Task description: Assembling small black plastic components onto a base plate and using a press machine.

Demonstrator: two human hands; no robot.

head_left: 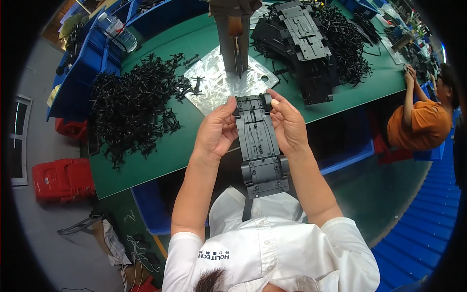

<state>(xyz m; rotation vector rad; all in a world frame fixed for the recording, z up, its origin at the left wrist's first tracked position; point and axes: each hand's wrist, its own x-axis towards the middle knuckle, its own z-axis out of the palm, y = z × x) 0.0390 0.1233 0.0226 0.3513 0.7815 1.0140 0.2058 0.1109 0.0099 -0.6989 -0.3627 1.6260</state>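
Between my two hands I hold a long dark grey plastic toy-car chassis [258, 136], its far end over the near edge of a scratched metal plate [216, 73]. My left hand [217, 127] grips the chassis by its far left corner, thumb on the edge. On the opposite far corner, my right hand [289, 121] is closed round the side. Wheel-arch shapes bulge from the chassis near both ends. Just beyond it, a narrow upright machine head with a thin metal tip [239, 68] stands over the plate.
Small black plastic parts [136, 102] lie heaped on the green table [160, 171] at left, with another heap [348, 48] at right. Stacked chassis [306, 36] lie beside that. A water bottle [117, 32] rests by blue bins. A person in orange [421, 124] sits at far right.
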